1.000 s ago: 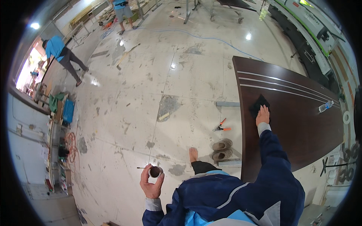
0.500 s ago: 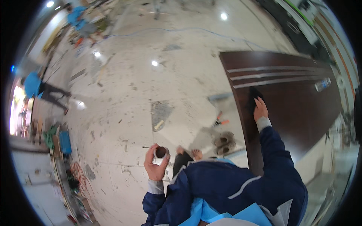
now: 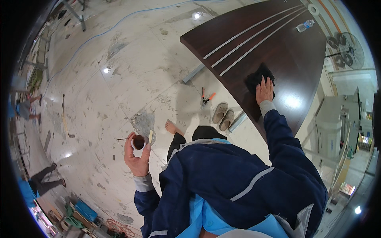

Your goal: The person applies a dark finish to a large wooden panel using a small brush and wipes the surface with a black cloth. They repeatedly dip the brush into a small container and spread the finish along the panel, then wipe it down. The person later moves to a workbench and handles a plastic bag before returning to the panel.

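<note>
My left hand (image 3: 137,162) is closed around a small round cup (image 3: 138,142), thumb on one side and fingers on the other. Dark brown contents show inside it. A thin dark-tipped stick (image 3: 122,139) juts out to the left by the fingertips; whether it is a brush I cannot tell. On the dark brown wooden panel (image 3: 291,65), my right hand (image 3: 264,92) holds a bunched black cloth (image 3: 254,80) against the surface, its fingers laid over it. Three pale, narrow strips (image 3: 238,41) lie along the panel beyond the cloth.
A plastic bottle (image 3: 305,25) lies at the panel's far end. On the floor are orange-handled pliers (image 3: 205,96) and a pair of clogs (image 3: 223,116). A fan (image 3: 349,50) stands at the right. Two people in blue tops (image 3: 27,192) are partly visible at the left.
The view has swung round and leaned closer to the panel. My right hand stays on the cloth, which now looks more spread out. My left hand still holds the cup.
</note>
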Demonstrator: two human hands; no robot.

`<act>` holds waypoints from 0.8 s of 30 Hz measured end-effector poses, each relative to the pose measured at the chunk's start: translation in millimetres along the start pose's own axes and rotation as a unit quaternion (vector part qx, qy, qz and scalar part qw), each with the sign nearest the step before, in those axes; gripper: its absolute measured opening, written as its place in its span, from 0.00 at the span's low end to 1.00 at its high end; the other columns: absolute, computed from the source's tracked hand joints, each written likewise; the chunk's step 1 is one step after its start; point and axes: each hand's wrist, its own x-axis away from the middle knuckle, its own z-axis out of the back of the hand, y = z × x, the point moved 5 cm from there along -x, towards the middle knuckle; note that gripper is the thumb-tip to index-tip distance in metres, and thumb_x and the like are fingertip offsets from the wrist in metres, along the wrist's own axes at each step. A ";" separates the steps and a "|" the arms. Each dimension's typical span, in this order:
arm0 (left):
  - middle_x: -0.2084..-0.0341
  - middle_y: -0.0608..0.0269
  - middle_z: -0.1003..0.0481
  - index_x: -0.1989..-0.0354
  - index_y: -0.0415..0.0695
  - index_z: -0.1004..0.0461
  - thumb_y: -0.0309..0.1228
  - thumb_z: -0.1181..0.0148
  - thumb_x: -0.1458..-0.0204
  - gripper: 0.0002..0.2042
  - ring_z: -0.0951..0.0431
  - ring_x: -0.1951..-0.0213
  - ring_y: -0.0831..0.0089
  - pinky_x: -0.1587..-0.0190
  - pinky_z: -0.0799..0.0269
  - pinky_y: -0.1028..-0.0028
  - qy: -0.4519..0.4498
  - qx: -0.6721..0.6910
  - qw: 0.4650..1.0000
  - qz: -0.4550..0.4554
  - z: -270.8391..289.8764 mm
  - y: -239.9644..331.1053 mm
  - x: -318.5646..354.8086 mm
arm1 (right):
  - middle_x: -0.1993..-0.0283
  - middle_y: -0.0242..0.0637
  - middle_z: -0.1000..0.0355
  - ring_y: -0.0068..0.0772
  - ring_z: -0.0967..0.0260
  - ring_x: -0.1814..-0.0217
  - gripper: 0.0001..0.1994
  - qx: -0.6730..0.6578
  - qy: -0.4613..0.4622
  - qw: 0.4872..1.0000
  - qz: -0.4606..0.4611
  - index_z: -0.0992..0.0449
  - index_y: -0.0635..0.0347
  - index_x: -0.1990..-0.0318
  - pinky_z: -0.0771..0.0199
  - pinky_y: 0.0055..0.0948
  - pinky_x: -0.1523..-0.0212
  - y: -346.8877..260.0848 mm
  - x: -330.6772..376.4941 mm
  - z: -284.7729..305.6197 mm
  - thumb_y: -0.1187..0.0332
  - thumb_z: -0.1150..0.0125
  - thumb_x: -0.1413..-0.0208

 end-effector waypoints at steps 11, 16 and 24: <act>0.40 0.48 0.25 0.41 0.34 0.26 0.25 0.26 0.54 0.29 0.26 0.38 0.58 0.34 0.33 0.63 -0.112 0.003 0.993 -0.023 -26.5 -2.1 -106.7 | 0.18 0.52 0.57 0.61 0.62 0.17 0.33 0.011 -0.006 0.998 -0.057 0.48 0.49 0.22 0.61 0.55 0.20 6.2 7.0 0.5 0.51 0.53 0.31; 0.40 0.47 0.25 0.41 0.34 0.27 0.26 0.27 0.53 0.29 0.26 0.38 0.58 0.34 0.33 0.63 -0.146 -0.014 0.989 -0.015 -54.1 6.3 -135.9 | 0.18 0.50 0.56 0.61 0.61 0.17 0.33 0.018 0.007 0.995 -0.098 0.48 0.48 0.21 0.61 0.54 0.20 18.6 -26.3 -4.6 0.50 0.53 0.31; 0.40 0.47 0.25 0.41 0.33 0.27 0.25 0.29 0.53 0.28 0.25 0.38 0.57 0.35 0.32 0.63 -0.199 -0.024 0.979 -0.035 -111.4 42.5 -203.3 | 0.18 0.45 0.53 0.55 0.61 0.16 0.30 -0.011 0.032 0.989 -0.143 0.44 0.44 0.23 0.61 0.53 0.19 50.4 -103.2 -14.3 0.52 0.53 0.29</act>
